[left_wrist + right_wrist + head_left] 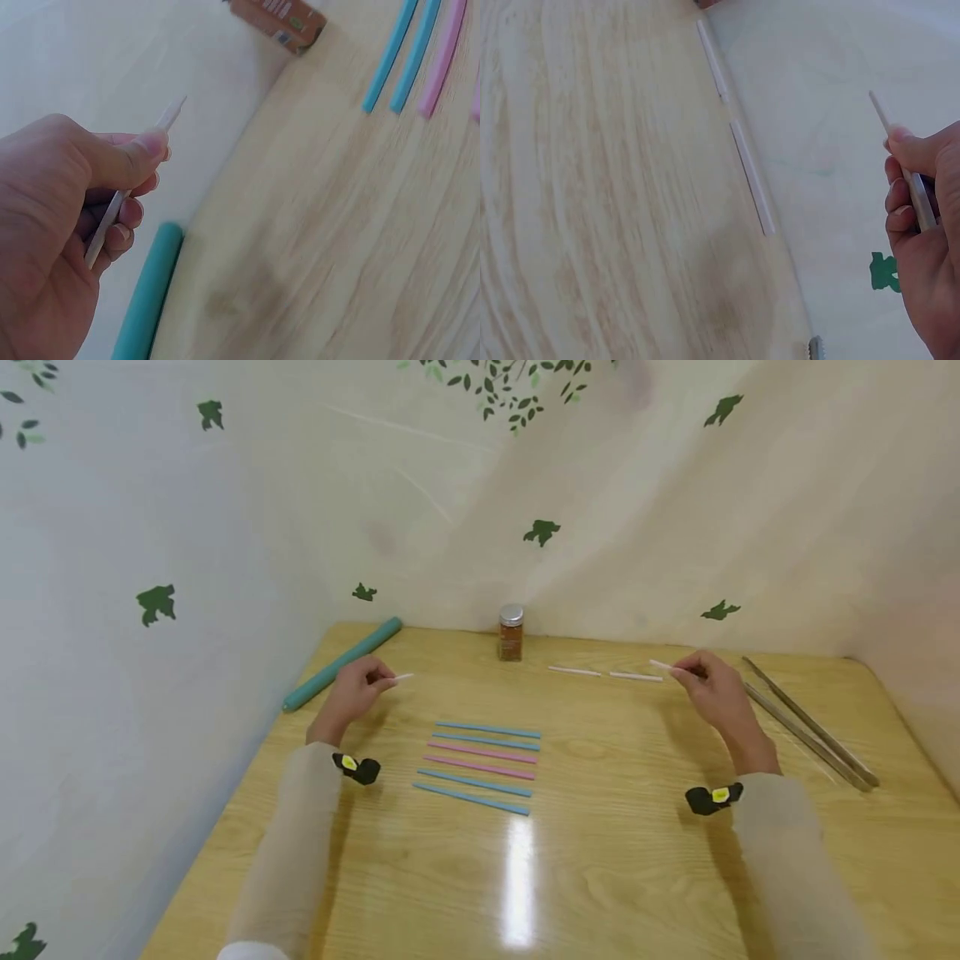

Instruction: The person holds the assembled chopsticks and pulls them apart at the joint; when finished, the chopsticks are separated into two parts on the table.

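Currently pinches a white stick [173,115] between thumb and fingers of the left hand [356,693], above the far left of the table [637,877]; points one end toward the middle. Likewise pinches a second stick [879,109], also white, in the right hand [712,693], above the far right, and aims its end leftward. Has two loose sticks [636,677], white again, lying end to end along the far edge with a small gap between, near the right hand. Has a jar [511,643] standing by the same edge, left of that pair, with a silvery lid and reddish-brown contents.

Has six more laid in the middle, nearly parallel: from far to near, two blue sticks [487,729], two pink sticks [482,752], then two blue again. Has a teal roller [318,682] aslant near the left hand, and metal tongs [810,740] aslant near the right.

Shows glossy, yellowish wood grain on the tabletop, with a streak of light [517,885] toward the near side and soft shadows [729,860] beside both arms. Has a pale backdrop [420,539] behind and at the left, creased in places, with dark green leaf shapes [542,532] and, at the top, leafy sprigs [489,385]. Wears pale sleeves [300,843].
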Motion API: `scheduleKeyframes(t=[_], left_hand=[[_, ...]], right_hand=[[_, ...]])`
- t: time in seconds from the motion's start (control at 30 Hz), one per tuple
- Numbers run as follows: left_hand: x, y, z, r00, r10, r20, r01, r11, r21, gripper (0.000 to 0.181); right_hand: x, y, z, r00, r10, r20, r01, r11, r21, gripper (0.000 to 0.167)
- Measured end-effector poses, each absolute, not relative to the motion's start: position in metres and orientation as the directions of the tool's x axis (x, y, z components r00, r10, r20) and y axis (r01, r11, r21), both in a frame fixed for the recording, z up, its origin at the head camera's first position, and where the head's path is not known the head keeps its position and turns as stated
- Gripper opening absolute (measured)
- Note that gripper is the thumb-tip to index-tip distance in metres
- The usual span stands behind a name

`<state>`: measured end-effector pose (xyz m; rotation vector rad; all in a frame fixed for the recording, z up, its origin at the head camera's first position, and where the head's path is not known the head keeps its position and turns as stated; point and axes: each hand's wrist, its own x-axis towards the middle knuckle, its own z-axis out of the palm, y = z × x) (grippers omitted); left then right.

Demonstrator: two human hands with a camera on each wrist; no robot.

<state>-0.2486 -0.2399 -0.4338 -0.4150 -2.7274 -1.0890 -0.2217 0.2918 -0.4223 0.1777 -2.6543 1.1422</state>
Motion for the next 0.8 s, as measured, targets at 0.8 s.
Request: scheduleKeyframes(t=[0.8], left_hand=[[-0.282,-0.055,-0.446,-0.83,0.535,0.159,0.51,0.61,0.606,0.011]], right_hand=[[-0.24,0.298,-0.454,-0.966,-0.102,0.239,-0.237,0.723,-0.649,0.023]])
